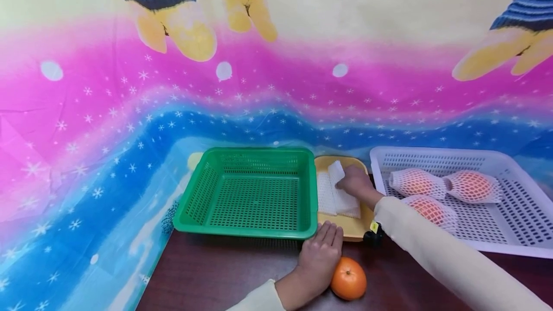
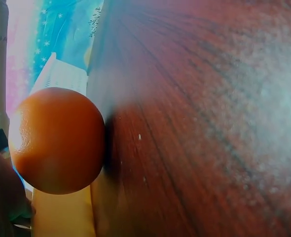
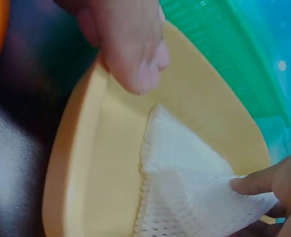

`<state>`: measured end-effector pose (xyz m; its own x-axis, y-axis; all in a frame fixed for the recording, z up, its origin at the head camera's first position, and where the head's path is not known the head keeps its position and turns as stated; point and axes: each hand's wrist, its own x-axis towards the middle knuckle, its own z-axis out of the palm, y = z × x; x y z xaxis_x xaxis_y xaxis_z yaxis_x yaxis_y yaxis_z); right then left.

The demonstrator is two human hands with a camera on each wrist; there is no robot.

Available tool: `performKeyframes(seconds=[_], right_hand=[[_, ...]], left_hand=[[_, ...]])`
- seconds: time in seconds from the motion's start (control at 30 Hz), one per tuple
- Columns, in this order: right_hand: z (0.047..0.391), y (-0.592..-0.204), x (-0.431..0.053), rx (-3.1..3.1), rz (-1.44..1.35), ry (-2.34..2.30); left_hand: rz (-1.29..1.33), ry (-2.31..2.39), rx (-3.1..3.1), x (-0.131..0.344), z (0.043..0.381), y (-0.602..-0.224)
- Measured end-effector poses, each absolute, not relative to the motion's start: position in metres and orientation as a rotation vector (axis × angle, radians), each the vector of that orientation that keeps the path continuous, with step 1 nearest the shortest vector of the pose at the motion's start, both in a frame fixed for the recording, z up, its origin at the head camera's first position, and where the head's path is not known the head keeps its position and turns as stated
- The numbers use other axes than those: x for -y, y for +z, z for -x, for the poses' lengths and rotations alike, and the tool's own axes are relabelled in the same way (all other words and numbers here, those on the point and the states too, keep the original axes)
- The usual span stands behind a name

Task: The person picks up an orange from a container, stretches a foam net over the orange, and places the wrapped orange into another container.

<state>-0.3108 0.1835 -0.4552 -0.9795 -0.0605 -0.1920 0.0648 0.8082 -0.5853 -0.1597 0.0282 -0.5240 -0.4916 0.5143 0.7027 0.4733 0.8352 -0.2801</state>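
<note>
My right hand [image 1: 357,187] pinches the upper part of a white foam net sleeve [image 1: 343,200], one of several lying flat in a shallow yellow tray [image 1: 352,228]. In the right wrist view, the thumb of that hand [image 3: 276,185] presses on the netting [image 3: 185,192]. My left hand [image 1: 318,259] rests with straight fingers at the tray's near edge; its fingertips reach over the rim in the right wrist view. Just right of the left hand, a bare orange [image 1: 348,279] sits on the dark table. It also fills much of the left wrist view's left side.
Left of the tray stands a green perforated basket [image 1: 255,234] with nothing in it. A white basket [image 1: 497,248] on the right holds three net-wrapped fruits [image 1: 418,184]. Near the tray's right corner is a small black object [image 1: 373,238] with a yellow tag. A patterned cloth hangs behind.
</note>
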Motion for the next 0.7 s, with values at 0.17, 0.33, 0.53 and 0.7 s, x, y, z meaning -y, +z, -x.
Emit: performKeyframes(seconds=[0.17, 0.33, 0.53, 0.7], right_hand=[[0.308, -0.447, -0.187, -2.737, 0.026, -1.023], [0.299, -0.432, -0.195, -2.710, 0.035, -1.181], [0.272, -0.419, -0.206, -2.658, 0.093, -1.400], [0.240, -0.405, -0.212, -2.638, 0.131, -1.490]], left_hand=[[0.741, 0.065, 2.197, -0.027, 0.159, -0.522], [0.799, 0.068, 2.274, -0.025, 0.157, -0.517], [0.863, 0.004, 2.363, -0.024, 0.152, -0.510], [0.862, -0.452, 2.501, -0.023, 0.142, -0.492]])
